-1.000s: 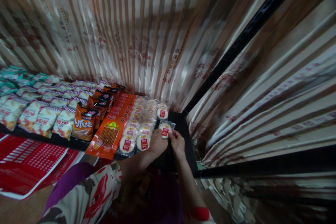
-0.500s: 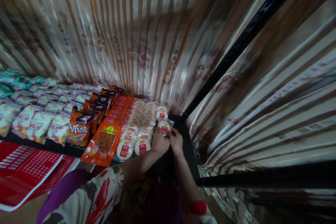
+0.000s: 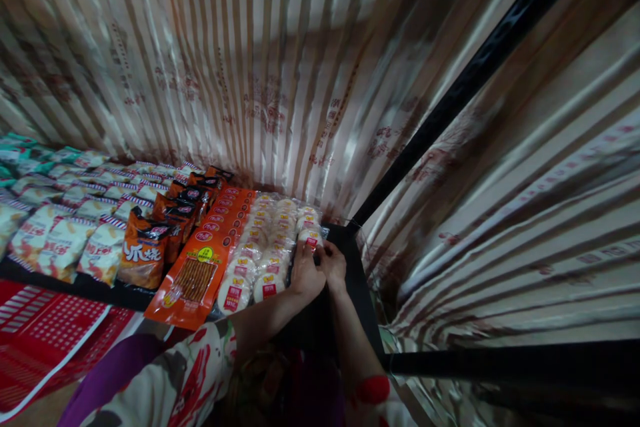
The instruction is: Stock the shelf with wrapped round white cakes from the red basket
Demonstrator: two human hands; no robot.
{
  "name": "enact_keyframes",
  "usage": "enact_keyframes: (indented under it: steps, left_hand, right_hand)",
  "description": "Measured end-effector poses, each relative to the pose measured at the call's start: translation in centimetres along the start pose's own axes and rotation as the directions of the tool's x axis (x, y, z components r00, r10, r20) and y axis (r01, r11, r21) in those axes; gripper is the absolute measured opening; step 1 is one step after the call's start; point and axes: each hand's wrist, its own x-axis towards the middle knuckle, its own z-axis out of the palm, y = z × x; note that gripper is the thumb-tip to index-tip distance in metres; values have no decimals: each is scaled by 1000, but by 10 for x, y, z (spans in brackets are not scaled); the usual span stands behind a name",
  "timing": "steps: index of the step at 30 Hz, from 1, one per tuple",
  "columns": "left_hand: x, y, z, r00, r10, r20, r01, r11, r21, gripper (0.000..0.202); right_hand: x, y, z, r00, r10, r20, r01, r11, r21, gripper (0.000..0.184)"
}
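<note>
A clear packet of round white rice crackers (image 3: 312, 238) with a red label lies near the front of the third, rightmost row. My left hand (image 3: 306, 275) grips its near left edge, with the fingers partly hidden. At its near right corner, my right hand (image 3: 334, 263) pinches the wrapper. To the left run two longer rows of the same packets (image 3: 269, 285), overlapping one another. Beside those rows lies a long orange snack packet (image 3: 200, 273) with brown sticks showing through its window.
Orange-black snack bags (image 3: 143, 250) and white snack bags (image 3: 63, 247) fill the left of the black shelf (image 3: 353, 280). A red basket (image 3: 50, 340) is below. A black post (image 3: 430, 120) rises at right, before striped curtains (image 3: 240, 67).
Both hands have shifted slightly with the packet, which now sits closer against the one behind it in the right row. The view has moved a little.
</note>
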Motion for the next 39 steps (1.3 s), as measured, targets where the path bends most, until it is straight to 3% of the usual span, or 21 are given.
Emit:
enact_keyframes:
  steps: [17, 25, 33, 39]
  left_hand:
    - [8, -1, -2, 993, -72, 88, 63, 993, 101, 66]
    - [10, -6, 1, 996, -49, 77, 39, 991, 130, 66]
    - [11, -7, 4, 996, -32, 87, 23, 994, 111, 66]
    - [13, -11, 11, 996, -13, 83, 1, 989, 146, 66]
  right_hand:
    - [14, -5, 12, 1000, -21, -20, 19, 997, -69, 33]
    - [15, -1, 15, 994, -90, -67, 86, 994, -64, 47]
    - [17, 9, 16, 992, -126, -19, 127, 991, 32, 48]
    - [20, 10, 17, 987, -160, 15, 160, 986, -39, 45]
